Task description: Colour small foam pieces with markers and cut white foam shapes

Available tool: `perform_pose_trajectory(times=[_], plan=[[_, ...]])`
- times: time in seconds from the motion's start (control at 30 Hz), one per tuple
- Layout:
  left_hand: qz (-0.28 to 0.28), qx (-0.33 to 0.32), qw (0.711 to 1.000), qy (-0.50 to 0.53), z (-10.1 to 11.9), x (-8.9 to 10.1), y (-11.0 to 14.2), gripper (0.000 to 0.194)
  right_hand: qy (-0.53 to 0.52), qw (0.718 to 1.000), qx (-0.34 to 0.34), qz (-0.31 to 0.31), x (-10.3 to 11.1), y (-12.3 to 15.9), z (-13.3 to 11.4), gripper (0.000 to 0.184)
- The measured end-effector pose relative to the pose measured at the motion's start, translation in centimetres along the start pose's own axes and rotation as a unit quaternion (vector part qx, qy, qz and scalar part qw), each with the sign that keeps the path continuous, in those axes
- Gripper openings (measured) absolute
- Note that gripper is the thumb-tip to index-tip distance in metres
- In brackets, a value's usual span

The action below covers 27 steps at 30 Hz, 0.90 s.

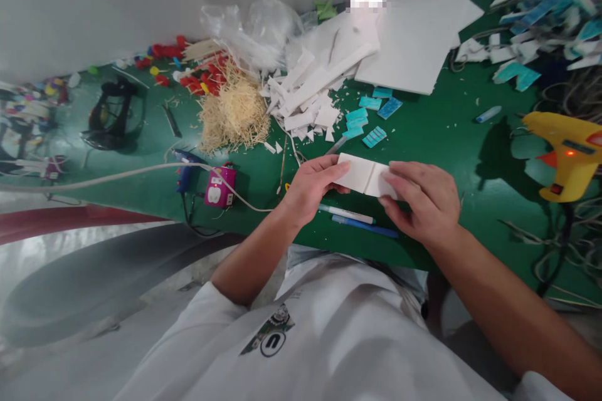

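Note:
A small white foam board piece (356, 173) is held up above the table's front edge, crossed by a line or gap near its right end. I cannot tell whether it is one scored piece or two edge to edge. My left hand (310, 188) pinches its left end, thumb on top and fingers beneath. At the right end, my right hand (426, 200) grips it between thumb and fingers. Just below lie a white marker (347, 213) and a blue marker (364, 226). Several blue-coloured pieces (375, 136) are scattered beyond the hands.
The green table (451, 131) carries white offcuts (310, 106), a straw-coloured pile (235, 109) and white sheets (409, 37). A yellow glue gun (567, 150) with a lit light stands right, near tangled cords. At left are a purple power socket (220, 188), a blue glue gun (185, 169) and a cable.

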<state>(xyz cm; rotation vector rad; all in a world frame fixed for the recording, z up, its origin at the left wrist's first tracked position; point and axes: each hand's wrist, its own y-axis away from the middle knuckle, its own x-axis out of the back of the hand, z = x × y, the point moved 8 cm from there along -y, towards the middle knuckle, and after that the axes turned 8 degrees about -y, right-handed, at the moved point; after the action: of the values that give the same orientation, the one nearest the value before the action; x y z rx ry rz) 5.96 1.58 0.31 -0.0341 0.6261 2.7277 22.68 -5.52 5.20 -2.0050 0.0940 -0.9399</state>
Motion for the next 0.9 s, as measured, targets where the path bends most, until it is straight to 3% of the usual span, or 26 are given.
perform_pose_trajectory(times=[0.1,0.2,0.37,0.47,0.57,0.73,0.9], plan=[[-0.005,-0.020,0.999,-0.031,-0.2,-0.4,0.0,0.038,-0.015,1.000,0.002,-0.003,0.2,0.1,0.2,0.047],[0.016,-0.102,0.988,-0.116,0.6,-0.6,0.4,0.047,-0.033,0.999,-0.007,-0.008,0.2,0.3,0.4,0.052],[-0.018,-0.282,0.914,-0.291,2.5,-2.4,2.2,0.045,-0.034,0.999,-0.009,-0.003,0.4,0.0,0.3,0.050],[-0.043,-0.335,0.884,-0.324,2.9,-3.2,2.9,0.054,-0.020,1.000,0.001,-0.013,0.3,0.0,0.3,0.046],[-0.028,-0.342,0.880,-0.329,3.0,-3.2,2.9,0.061,-0.008,0.999,-0.008,-0.033,0.0,0.3,0.6,0.046],[0.017,-0.309,0.886,-0.345,3.0,-2.8,2.6,0.044,0.003,0.999,-0.024,-0.039,-0.3,0.5,0.6,0.046],[0.024,-0.295,0.892,-0.342,3.1,-2.4,2.5,0.043,0.030,0.999,-0.006,-0.029,0.0,-0.1,-0.1,0.049]])
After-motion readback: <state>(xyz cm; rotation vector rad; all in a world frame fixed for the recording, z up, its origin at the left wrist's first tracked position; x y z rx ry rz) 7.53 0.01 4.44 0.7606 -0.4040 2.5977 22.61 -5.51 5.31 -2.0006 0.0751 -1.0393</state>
